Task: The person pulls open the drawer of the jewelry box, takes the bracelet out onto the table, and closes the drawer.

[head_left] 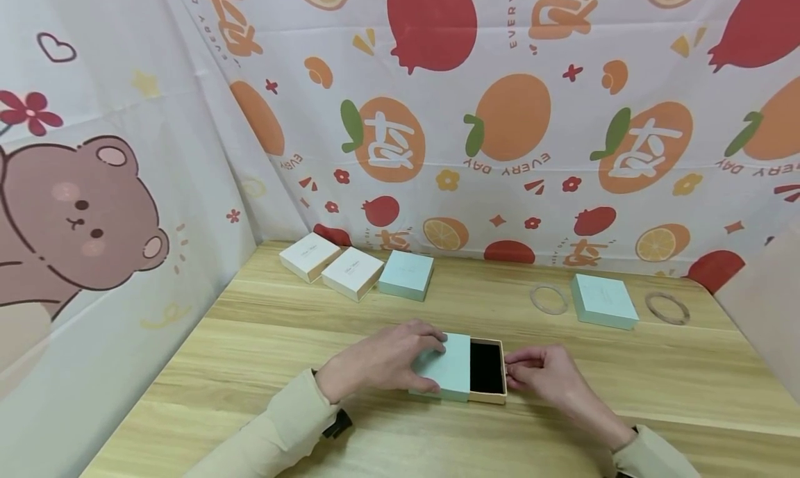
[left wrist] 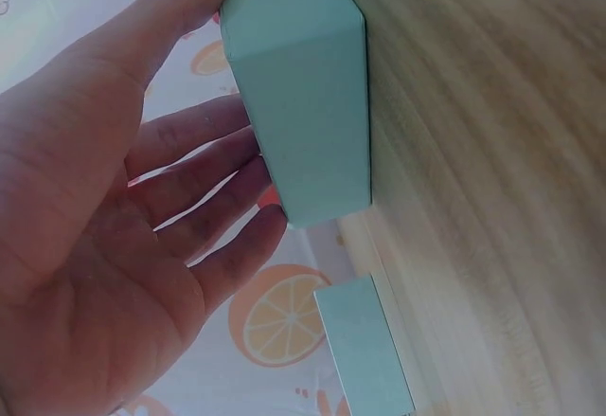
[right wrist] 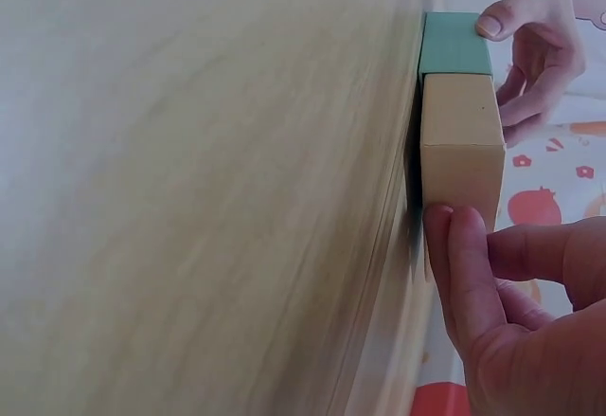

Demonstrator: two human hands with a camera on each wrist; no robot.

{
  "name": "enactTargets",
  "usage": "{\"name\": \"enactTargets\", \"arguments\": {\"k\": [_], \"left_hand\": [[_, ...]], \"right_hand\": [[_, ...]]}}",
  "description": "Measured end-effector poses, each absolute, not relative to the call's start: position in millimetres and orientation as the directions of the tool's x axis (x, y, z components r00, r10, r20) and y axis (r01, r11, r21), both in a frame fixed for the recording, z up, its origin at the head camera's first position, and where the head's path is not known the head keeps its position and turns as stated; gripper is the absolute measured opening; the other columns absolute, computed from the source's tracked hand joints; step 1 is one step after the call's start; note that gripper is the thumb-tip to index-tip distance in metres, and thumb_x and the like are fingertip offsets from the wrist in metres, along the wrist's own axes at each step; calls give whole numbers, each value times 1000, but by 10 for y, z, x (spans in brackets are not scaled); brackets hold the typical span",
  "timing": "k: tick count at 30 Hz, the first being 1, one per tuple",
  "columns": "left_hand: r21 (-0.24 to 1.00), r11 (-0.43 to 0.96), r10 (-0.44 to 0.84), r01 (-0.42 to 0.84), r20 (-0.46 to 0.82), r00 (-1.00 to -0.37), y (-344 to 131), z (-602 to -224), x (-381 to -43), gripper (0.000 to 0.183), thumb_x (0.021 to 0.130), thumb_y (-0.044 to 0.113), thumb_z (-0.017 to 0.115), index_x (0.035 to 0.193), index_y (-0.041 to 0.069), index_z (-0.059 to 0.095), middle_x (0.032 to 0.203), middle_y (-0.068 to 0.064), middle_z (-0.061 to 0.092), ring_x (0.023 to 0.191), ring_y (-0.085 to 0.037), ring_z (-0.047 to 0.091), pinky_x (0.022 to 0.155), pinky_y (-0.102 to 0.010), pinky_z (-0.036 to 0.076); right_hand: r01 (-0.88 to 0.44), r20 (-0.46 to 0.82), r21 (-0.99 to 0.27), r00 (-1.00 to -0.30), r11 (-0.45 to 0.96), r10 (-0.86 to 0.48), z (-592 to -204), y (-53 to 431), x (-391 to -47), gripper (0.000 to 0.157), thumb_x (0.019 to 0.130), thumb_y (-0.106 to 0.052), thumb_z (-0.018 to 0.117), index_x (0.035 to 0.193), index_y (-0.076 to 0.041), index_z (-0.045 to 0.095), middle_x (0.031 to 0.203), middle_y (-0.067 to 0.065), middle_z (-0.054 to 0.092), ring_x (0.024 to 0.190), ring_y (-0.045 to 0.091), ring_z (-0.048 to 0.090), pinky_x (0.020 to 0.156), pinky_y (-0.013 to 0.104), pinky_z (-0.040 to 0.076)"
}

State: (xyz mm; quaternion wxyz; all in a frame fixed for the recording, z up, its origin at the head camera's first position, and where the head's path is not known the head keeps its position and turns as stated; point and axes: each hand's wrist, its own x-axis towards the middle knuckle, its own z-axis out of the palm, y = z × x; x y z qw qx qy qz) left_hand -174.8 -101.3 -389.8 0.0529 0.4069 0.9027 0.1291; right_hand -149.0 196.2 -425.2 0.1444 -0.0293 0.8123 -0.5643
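A small jewellery box lies on the wooden table in the head view, its mint-green sleeve point(head_left: 455, 367) at left and its drawer point(head_left: 486, 399) slid partly out to the right. Black padding point(head_left: 485, 367) shows inside the tan drawer. My left hand point(head_left: 400, 360) holds the sleeve, thumb at its near edge and fingers over the top; the left wrist view shows that hand point(left wrist: 123, 198) at the sleeve's closed end point(left wrist: 308, 132). At the opposite side my right hand point(head_left: 550, 381) pinches at the drawer's end wall. In the right wrist view, fingertips point(right wrist: 466, 222) meet that tan end.
Two white boxes point(head_left: 310, 254) and a mint box point(head_left: 405, 275) stand at the back left. Another mint box point(head_left: 603, 300) stands at the back right between a pale bangle point(head_left: 532, 299) and a brownish bangle point(head_left: 666, 321). A printed cloth point(head_left: 450, 110) hangs behind the table.
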Motion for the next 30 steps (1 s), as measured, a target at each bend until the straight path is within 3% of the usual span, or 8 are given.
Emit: {"name": "enactTargets", "arguments": {"k": [30], "left_hand": [[305,619,757,724,14,-653,-994,-3891,-1785,52,84,42,83,123,10,72,137,-3,65,129,-20,60,109,-36,50]], "right_hand": [[146,-216,-920,-964,364,-158,-4240,1788,-1481,20,92,0,67,109,10,72,95,15,78,80,16,74,72,24,60]]}}
